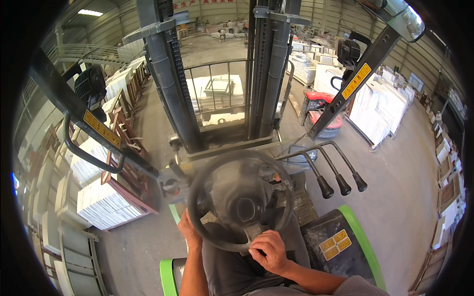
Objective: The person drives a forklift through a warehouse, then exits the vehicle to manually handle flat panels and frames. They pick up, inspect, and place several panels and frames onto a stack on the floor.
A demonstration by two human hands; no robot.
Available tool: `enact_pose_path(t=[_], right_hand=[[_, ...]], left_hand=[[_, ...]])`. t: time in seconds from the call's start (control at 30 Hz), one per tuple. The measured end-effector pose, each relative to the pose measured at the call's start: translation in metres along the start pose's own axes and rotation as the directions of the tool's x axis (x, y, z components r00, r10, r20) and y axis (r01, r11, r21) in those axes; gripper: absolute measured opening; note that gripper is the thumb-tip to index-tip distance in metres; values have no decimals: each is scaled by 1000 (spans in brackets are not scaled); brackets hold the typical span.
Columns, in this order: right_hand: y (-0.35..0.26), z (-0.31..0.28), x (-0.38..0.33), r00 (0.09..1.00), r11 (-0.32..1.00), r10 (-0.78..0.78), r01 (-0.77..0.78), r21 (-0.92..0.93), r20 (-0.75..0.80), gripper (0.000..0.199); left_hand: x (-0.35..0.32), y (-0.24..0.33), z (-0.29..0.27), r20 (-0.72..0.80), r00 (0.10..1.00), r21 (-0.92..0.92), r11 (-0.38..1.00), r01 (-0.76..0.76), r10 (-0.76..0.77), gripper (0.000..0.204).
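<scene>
In front of me is the black steering wheel [242, 154] of a forklift, with a dusty column and a round hub in its middle. My right hand [270, 251] is closed over the lower right part of the rim, its fingers curled. At the lower left of the wheel, my left hand [189, 229] is against the outside of the rim; its fingers are partly hidden there, and it looks closed on it. Three black-knobbed control levers [340, 183] stand to the right of the wheel, untouched. A dark lever [176, 167] is on the left of the column.
Beyond the wheel rises the forklift mast [170, 74] with a load backrest; pale slabs [217, 91] show through it. White panels on racks [106, 204] line the left. A red pallet truck [321, 116] and stacked white panels [377, 111] are on the right. People are far ahead.
</scene>
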State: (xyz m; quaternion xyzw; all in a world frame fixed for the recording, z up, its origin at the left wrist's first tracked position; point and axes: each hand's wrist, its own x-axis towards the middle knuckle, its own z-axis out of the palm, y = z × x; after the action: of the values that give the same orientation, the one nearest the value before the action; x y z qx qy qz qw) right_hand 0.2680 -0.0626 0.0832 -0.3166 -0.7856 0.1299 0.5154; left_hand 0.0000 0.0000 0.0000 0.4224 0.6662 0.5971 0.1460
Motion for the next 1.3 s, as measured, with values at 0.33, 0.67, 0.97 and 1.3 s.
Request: enact_pose_path(t=[0.33, 0.67, 0.97, 1.3], right_hand=[[1, -7, 2, 1000, 1000, -2, 2, -4, -13, 17], [1, -10, 5, 1000, 1000, -15, 15, -24, 3, 16], [3, -19, 26, 998, 996, 31, -35, -77, -50, 19], [34, -35, 59, 982, 975, 20, -60, -216, -185, 17]], left_hand=[[-3, 11, 5, -18, 998, 31, 998, -56, 57, 40], [-4, 14, 4, -35, 996, 36, 996, -82, 83, 41], [9, 19, -3, -21, 998, -66, 996, -65, 64, 38], [23, 31, -4, -8, 999, -89, 996, 32, -32, 38]])
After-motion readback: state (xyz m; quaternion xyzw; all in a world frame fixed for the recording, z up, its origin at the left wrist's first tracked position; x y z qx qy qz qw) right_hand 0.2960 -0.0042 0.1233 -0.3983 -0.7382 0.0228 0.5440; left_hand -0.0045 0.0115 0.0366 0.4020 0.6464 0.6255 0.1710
